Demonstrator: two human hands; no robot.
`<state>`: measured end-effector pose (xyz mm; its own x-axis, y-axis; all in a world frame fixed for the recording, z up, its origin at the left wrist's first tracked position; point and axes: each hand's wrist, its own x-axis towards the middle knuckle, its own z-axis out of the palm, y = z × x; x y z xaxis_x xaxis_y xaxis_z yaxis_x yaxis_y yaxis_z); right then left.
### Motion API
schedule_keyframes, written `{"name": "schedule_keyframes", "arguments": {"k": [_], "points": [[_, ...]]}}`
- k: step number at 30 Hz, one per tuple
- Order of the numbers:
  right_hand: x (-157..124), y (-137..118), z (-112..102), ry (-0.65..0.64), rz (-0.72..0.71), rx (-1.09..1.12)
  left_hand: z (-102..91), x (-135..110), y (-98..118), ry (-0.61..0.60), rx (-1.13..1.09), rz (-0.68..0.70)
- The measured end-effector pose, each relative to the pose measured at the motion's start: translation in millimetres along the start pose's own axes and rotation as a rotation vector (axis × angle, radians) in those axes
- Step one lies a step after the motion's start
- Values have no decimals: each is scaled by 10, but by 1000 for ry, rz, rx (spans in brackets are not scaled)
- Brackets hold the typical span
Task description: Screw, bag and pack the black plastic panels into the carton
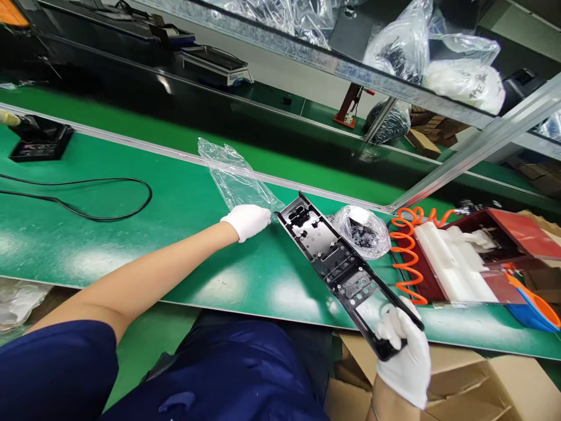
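White gloves cover both of my hands. My left hand point(249, 223) is closed on one end of a clear plastic bag point(234, 169), which stretches away over the green bench and the metal rail. In my right hand point(405, 351) is the near end of a long black plastic housing point(328, 263), gripped with the fingers wrapped over its edge. The housing is tilted, its ribbed inner side with cutouts and screw posts facing up. Its far end comes close to my left hand. Behind it a clear bag of small black parts point(362, 233) lies on the bench.
An orange coiled hose point(407, 257) runs beside a red box point(442, 263) with white foam. A black cable point(109, 217) and a black tray point(41, 143) lie left. Cardboard boxes point(460, 380) stand below the bench edge; a metal-edged shelf point(324, 61) hangs overhead.
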<state>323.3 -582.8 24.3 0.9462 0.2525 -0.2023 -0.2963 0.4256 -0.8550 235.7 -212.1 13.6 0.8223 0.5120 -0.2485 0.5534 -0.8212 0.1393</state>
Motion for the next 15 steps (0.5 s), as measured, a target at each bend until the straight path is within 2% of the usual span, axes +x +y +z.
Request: {"name": "schedule_keyframes", "arguments": {"k": [7,15], "points": [[-17,-30,34,-56,-37,-22,55,4,-29,-21,109,35],[-15,-13,18,-17,-18,-20,130,65,-103,31,97,25]]}}
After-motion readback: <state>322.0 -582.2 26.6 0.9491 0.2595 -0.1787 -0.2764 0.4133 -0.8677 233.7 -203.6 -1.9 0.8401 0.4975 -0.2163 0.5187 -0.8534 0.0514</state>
